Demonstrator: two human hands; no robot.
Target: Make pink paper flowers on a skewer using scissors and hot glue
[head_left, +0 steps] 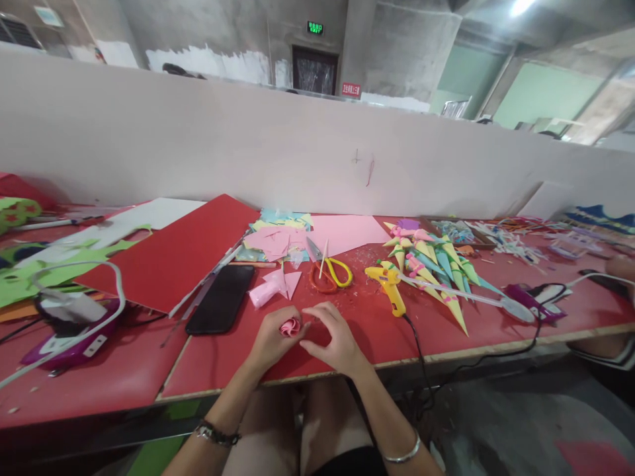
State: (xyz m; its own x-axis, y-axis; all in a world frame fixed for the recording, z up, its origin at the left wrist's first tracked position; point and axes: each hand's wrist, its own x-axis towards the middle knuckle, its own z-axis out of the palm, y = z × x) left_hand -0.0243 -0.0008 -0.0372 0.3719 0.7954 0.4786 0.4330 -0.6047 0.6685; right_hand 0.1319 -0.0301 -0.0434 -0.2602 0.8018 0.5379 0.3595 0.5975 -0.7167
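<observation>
My left hand (272,338) is closed around a rolled pink paper flower (290,326), whose spiralled top shows between thumb and fingers. Just to its right, my right hand (335,338) curves in a C shape, thumb and fingers apart, with nothing visible between them. Its fingertips come close to the flower; whether they touch it I cannot tell. Beyond the hands lie a pink paper roll (265,293) and a cut pink paper piece (292,284). Scissors (327,268) with red and yellow handles rest behind them. A yellow glue gun (389,287) lies to the right.
A black phone (221,299) and red sheet (173,254) lie left. Paper cones (441,264) are piled right, beside a clear plastic spoon (516,309). Purple power strips (74,340) with cables flank the workspace. A white partition (278,152) stands behind; another person's arm (602,347) shows far right.
</observation>
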